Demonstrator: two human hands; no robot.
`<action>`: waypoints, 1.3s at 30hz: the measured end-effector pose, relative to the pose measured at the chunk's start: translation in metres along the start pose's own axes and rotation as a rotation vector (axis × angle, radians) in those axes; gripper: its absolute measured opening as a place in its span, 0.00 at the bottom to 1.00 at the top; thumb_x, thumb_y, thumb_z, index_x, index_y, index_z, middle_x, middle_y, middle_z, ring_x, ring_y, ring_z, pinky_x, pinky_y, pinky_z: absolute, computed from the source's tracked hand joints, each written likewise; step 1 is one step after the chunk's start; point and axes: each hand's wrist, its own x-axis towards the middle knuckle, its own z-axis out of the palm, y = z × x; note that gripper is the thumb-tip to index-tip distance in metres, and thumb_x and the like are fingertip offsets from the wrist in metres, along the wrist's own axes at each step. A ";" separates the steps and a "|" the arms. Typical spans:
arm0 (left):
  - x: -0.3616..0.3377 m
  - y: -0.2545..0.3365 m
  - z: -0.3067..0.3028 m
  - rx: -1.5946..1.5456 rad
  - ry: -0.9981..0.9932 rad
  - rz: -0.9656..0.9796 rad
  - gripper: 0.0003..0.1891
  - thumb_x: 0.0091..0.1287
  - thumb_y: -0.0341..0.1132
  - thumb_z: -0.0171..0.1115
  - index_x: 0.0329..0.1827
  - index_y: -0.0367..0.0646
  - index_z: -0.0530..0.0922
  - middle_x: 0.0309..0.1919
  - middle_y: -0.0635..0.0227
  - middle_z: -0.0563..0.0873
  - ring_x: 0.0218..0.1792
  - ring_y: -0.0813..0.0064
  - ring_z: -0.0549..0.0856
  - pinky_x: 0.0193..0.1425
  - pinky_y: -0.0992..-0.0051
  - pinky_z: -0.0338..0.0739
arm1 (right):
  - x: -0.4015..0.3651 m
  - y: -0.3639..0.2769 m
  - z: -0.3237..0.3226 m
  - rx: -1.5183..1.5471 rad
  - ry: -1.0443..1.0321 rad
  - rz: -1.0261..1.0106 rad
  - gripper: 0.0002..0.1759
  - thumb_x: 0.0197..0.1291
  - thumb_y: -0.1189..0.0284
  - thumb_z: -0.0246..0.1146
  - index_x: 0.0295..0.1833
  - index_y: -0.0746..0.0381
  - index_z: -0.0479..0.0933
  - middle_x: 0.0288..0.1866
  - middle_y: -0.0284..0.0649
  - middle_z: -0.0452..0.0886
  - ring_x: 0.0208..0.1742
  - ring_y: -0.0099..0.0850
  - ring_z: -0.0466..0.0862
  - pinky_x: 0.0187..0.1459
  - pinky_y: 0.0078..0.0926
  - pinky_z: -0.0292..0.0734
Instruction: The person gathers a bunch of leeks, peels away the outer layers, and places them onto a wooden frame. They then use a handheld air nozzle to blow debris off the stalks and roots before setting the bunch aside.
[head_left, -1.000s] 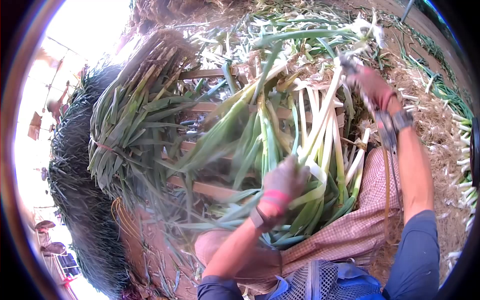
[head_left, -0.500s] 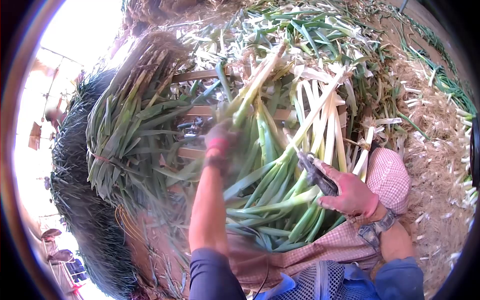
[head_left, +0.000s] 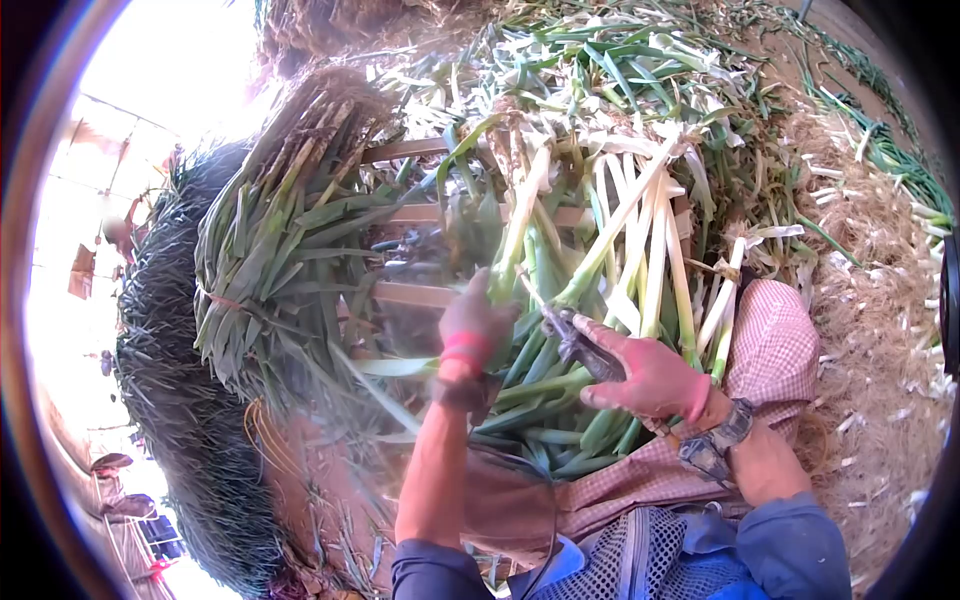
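Note:
My left hand (head_left: 474,325), in a thin glove and blurred, is closed round the green part of a long green onion (head_left: 522,215). The onion's pale end points up and away from me. My right hand (head_left: 660,375), gloved in pink, grips a grey air blow gun (head_left: 588,350). Its thin nozzle points up and left, close to the held onion. Several green onions with bare white stems (head_left: 655,260) lie just beyond the gun, their green leaves (head_left: 545,400) spread over my lap.
On the left lies a tied bundle of unpeeled green onions (head_left: 265,250), with a dark leafy stack (head_left: 190,400) behind it. Wooden slats (head_left: 410,295) show under the onions. Stripped leaves (head_left: 600,70) are heaped at the back; cut roots (head_left: 860,320) cover the right side.
My left hand has moved right and slightly down, and the held onion now stands more upright. My right hand has brought the blow gun left, nearer the onion.

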 end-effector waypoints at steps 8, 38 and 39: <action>-0.004 0.002 0.010 -0.004 -0.034 0.045 0.42 0.61 0.54 0.81 0.76 0.47 0.78 0.62 0.46 0.89 0.63 0.47 0.88 0.69 0.55 0.81 | 0.080 0.010 -0.035 -0.160 0.238 0.164 0.54 0.61 0.53 0.71 0.89 0.55 0.56 0.50 0.54 0.90 0.48 0.49 0.90 0.55 0.39 0.82; -0.005 0.000 0.021 -0.172 -0.174 0.093 0.42 0.63 0.46 0.80 0.77 0.33 0.75 0.65 0.42 0.87 0.65 0.51 0.88 0.71 0.63 0.80 | 0.124 0.034 -0.069 -0.205 0.340 0.253 0.52 0.61 0.53 0.70 0.89 0.52 0.60 0.49 0.48 0.89 0.46 0.41 0.88 0.55 0.38 0.80; -0.004 0.000 0.022 -0.186 -0.154 0.097 0.42 0.62 0.44 0.80 0.77 0.32 0.74 0.64 0.41 0.87 0.64 0.52 0.89 0.70 0.64 0.80 | 0.107 0.026 -0.063 -0.205 0.329 0.261 0.52 0.61 0.53 0.70 0.89 0.52 0.60 0.49 0.48 0.89 0.46 0.41 0.88 0.55 0.38 0.80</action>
